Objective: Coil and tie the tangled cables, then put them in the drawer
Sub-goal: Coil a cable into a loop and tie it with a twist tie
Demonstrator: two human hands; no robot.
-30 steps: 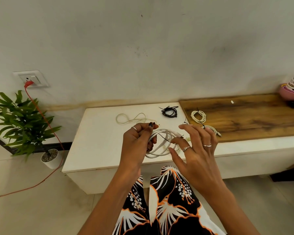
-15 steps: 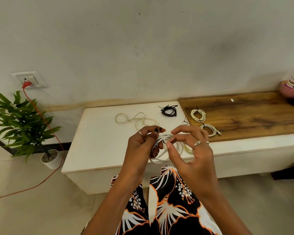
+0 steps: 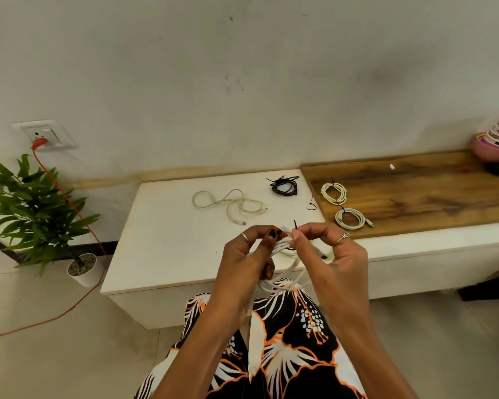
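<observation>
Half a second back our right hand (image 3: 333,254) was only closing in on the white cable coil (image 3: 283,264); a second back its fingers were spread wide beside it; now finger and thumb are curled tight, pinching the black tie (image 3: 295,224) whose tip pokes up just above the knuckles. Our left hand (image 3: 249,256) has its fingers curled round the coil, thumb pressed on the bunched strands at the top, while the lower loops hang down over our lap, near the front edge of the white cabinet (image 3: 167,254); the coil sits between both hands.

We judge the tie is now being cinched round the bundle, so this cable is close to done; whether the tie is fully closed we cannot tell, since our fingers hide it.

On the cabinet top, far from us, a cream cable (image 3: 228,203) lies loose and uncoiled; right of it a black bundle (image 3: 284,187); on the wooden board (image 3: 415,194) to the right, two white coils (image 3: 334,192) (image 3: 349,218) lie already tied; a spare tie (image 3: 311,205) rests between; no drawer shows yet.
</observation>
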